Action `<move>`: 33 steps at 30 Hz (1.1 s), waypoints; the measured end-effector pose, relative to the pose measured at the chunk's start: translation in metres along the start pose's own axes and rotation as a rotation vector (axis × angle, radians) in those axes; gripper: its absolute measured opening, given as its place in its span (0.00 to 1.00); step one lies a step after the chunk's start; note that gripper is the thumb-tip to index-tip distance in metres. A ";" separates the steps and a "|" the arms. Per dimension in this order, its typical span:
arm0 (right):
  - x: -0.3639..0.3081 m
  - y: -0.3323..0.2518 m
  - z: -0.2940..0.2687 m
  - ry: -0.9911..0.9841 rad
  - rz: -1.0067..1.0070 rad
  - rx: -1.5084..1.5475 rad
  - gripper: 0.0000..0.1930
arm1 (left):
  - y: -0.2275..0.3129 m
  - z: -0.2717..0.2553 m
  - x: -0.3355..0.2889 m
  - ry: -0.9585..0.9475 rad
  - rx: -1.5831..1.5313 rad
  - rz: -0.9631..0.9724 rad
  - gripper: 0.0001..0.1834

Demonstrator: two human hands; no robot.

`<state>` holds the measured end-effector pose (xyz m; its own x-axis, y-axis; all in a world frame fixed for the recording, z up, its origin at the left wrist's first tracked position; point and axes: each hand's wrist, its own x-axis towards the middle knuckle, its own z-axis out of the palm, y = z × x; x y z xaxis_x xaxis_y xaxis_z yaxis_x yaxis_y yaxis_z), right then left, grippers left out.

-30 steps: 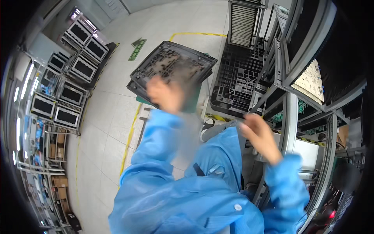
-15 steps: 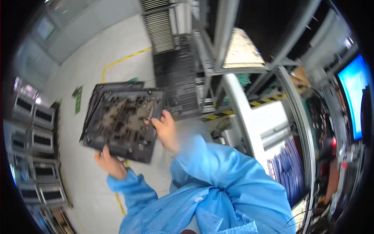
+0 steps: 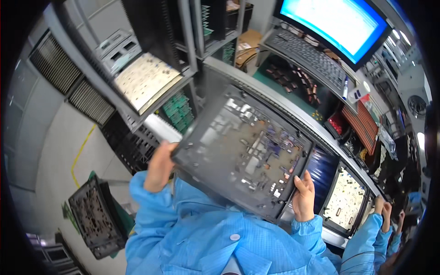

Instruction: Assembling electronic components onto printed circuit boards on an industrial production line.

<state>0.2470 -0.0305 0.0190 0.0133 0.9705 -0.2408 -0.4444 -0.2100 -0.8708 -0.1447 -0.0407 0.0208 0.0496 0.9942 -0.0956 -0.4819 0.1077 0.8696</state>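
Observation:
Both of my hands hold a black rectangular carrier tray (image 3: 215,189) in front of my chest. Its recessed middle shows many small cut-outs and raised parts, some shiny and some purple, partly blurred. My left hand (image 3: 160,168) is closed on the tray's left edge, fingers partly hidden beneath it. At the near right corner, my right hand (image 3: 303,198) grips the rim with thumb and fingers. The tray is tilted over the bench edge, beside a blue ridged surface (image 3: 320,169).
Another black tray (image 3: 94,215) tops a stack at lower left. A conveyor rail (image 3: 334,151) runs behind my tray, with a pale board fixture (image 3: 344,199) on the right. A co-worker's hands (image 3: 387,215) are beside it. Beyond stand a keyboard (image 3: 311,55) and a monitor (image 3: 339,25).
The view has swung right, from the floor area to the bench. My hands have carried the tray away from the stack, which now appears at lower left.

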 end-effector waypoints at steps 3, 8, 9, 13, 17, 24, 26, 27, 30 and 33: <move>0.013 -0.005 -0.037 0.102 -0.038 -0.023 0.18 | -0.007 0.052 0.034 0.246 0.813 0.108 0.24; 0.033 -0.011 -0.055 0.176 -0.023 -0.055 0.17 | -0.026 0.067 0.061 0.143 1.383 0.129 0.20; 0.038 -0.010 -0.057 0.183 -0.028 -0.063 0.16 | -0.031 0.064 0.066 0.132 1.405 0.095 0.21; 0.048 -0.005 -0.061 0.213 0.009 -0.070 0.16 | -0.039 0.064 0.078 0.130 1.402 0.123 0.21; 0.053 0.002 -0.065 0.148 -0.005 -0.098 0.18 | -0.039 0.059 0.073 0.157 1.487 0.132 0.23; 0.055 -0.041 0.044 0.062 -0.481 -0.876 0.19 | 0.042 0.010 0.074 1.008 1.607 0.896 0.46; 0.079 -0.039 0.125 -0.464 -0.233 -0.714 0.15 | 0.099 -0.029 0.064 1.456 1.492 1.069 0.51; 0.098 -0.020 0.168 -0.683 -0.076 -0.675 0.16 | 0.120 -0.059 0.055 1.461 1.524 1.068 0.51; 0.175 0.067 0.263 -0.895 0.014 -0.618 0.23 | 0.160 -0.082 0.079 1.162 1.271 0.999 0.48; 0.281 0.175 0.332 -0.611 0.025 -0.664 0.28 | 0.169 -0.061 0.110 1.176 1.412 0.880 0.41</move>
<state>-0.1244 0.2451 -0.0584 -0.5520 0.8186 -0.1585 0.1733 -0.0734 -0.9821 -0.2742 0.0871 0.1280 -0.5244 0.3484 0.7769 0.8514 0.1999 0.4849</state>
